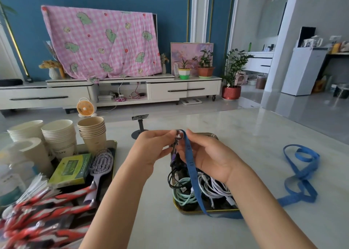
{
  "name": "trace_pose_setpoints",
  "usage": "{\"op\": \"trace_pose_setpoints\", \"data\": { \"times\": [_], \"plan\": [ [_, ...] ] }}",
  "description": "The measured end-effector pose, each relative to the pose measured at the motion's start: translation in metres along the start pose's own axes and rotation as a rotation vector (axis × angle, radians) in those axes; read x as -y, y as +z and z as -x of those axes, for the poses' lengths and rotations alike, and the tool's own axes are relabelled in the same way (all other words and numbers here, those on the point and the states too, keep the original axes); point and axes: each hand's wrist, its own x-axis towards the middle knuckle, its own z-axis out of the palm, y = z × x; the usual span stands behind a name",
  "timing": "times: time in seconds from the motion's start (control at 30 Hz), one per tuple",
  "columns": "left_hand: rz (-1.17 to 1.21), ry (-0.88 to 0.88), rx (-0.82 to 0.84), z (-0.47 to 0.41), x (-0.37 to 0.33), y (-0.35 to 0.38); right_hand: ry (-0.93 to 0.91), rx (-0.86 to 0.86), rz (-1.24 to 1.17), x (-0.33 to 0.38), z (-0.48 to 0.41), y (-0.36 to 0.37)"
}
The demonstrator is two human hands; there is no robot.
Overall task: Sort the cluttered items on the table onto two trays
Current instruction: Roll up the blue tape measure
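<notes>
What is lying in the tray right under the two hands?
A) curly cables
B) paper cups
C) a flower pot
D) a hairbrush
A: the tray under the left hand and right hand, which hold a blue strap, is full of coiled white, teal and black cables.

Red-striped packets (pixel 43 211) blur, cut off bottom-left.

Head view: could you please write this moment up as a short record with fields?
left hand: pinches the ringed end of the tape
right hand: pinches the tape just beside it
tape: blue, hangs across the cable tray, rest looped on the table
cable tray: white, mint and black cables
cup tray: cups, brush, green box
</notes>
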Motion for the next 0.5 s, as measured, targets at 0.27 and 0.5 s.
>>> {"op": "trace_pose_setpoints", "data": {
  "times": [0.27,0.5],
  "plan": [
    [0.01,0.011,0.028,0.0029,0.0026,0.0067,0.034,0.129,-0.134,-0.0048,-0.0019,-0.0038],
    [-0.212,0.111,0.036,0.003,0.0013,0.0063,-0.298,-0.172,0.723,0.0019,0.0029,-0.0007]
  ]
}}
